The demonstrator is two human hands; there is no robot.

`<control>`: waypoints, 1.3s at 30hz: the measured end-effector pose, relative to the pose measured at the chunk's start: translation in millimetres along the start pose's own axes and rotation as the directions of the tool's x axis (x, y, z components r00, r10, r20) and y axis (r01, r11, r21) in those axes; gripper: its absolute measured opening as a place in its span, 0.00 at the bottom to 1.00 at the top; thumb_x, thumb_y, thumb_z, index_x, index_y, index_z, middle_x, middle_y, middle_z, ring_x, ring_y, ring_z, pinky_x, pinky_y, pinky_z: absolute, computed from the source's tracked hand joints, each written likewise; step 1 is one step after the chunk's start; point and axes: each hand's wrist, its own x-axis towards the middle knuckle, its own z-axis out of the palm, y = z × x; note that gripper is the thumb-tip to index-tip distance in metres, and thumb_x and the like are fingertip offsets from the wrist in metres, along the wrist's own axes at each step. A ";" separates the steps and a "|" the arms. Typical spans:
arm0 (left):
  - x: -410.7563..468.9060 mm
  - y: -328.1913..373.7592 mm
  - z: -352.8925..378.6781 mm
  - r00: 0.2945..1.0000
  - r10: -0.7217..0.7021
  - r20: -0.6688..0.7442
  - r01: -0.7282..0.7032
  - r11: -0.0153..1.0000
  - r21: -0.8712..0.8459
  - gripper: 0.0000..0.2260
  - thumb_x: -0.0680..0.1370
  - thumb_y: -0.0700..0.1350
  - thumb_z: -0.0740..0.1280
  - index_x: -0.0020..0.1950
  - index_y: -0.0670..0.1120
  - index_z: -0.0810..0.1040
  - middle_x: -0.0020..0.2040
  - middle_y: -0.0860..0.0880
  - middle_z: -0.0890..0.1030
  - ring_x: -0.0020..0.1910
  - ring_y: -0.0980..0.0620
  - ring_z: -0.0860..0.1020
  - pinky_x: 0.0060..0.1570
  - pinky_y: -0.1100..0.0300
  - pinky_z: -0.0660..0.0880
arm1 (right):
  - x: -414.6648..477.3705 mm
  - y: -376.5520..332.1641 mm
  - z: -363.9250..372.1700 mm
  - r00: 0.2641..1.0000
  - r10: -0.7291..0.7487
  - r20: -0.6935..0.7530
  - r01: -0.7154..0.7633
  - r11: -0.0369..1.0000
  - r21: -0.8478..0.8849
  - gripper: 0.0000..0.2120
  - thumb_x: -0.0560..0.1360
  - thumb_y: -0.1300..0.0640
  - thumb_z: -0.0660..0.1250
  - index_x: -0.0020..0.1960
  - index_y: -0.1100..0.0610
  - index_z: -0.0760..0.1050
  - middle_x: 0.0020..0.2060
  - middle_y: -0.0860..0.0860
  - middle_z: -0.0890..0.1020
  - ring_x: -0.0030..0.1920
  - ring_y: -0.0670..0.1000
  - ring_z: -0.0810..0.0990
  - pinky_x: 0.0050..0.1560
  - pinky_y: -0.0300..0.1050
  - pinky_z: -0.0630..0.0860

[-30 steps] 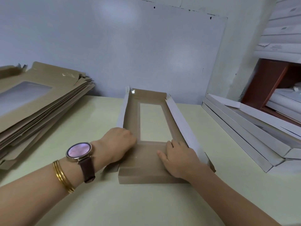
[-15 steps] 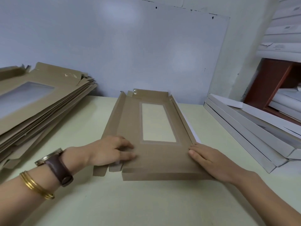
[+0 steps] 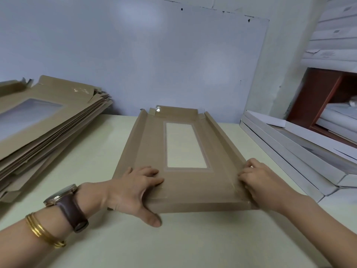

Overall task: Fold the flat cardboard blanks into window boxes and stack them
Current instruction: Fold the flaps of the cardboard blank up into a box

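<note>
Nearest, two forearms reach in over the near edge of the pale table. The left wrist carries a brown-strapped watch and gold bangles. The left hand lies spread on the near left part of the cardboard blank. Its fingers are straight and apart, pressing on the brown card, and the thumb stretches onto the table beside the blank's near edge. The right hand is at the blank's near right corner, its fingers curled and clamped on the near end of the right side flap.

The blank lies in the middle of the table, brown side up, with its length running from the near edge towards the far edge. Its near end flap is folded and shows as a narrow strip. Both long side flaps tilt up from the panel. A clear rectangular window sits in the panel, and the table shows through it. At the far end a short flap stands up, with a shiny scrap of film at its left corner.

Farther off, along the left edge of the table, a stack of flat blanks lies slanted, and the top one shows its own window. Along the right edge, white boxes are piled one on another. Behind the far edge stands a pale blue-grey board, and at the far right is a reddish-brown shelf.
</note>
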 end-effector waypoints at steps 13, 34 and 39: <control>-2.9 -14.3 7.6 0.967 0.000 -0.254 -0.069 0.963 -0.262 0.08 0.76 0.51 0.70 0.53 0.53 0.82 0.63 0.62 0.74 0.64 0.60 0.73 0.61 0.61 0.71 | -28.7 3.9 -1.5 0.997 -0.021 0.071 -0.037 0.697 0.717 0.20 0.63 0.50 0.68 0.56 0.48 0.76 0.49 0.48 0.76 0.49 0.47 0.74 0.51 0.45 0.72; 22.6 3.9 11.0 0.752 -0.339 -0.566 0.246 0.940 -0.236 0.11 0.76 0.47 0.66 0.51 0.45 0.67 0.50 0.49 0.69 0.44 0.48 0.71 0.40 0.56 0.69 | 18.7 -28.3 15.2 0.921 0.367 -0.133 -0.238 0.797 0.555 0.15 0.73 0.43 0.67 0.52 0.48 0.66 0.40 0.43 0.75 0.44 0.49 0.75 0.41 0.47 0.73; 40.1 15.0 14.9 0.869 -0.040 -0.493 0.132 0.979 0.154 0.20 0.75 0.38 0.57 0.67 0.47 0.66 0.68 0.48 0.64 0.68 0.47 0.63 0.66 0.53 0.64 | 28.9 -48.9 18.5 0.930 0.235 -0.283 -0.097 0.898 0.428 0.15 0.73 0.61 0.63 0.60 0.54 0.71 0.53 0.49 0.70 0.56 0.53 0.67 0.47 0.45 0.65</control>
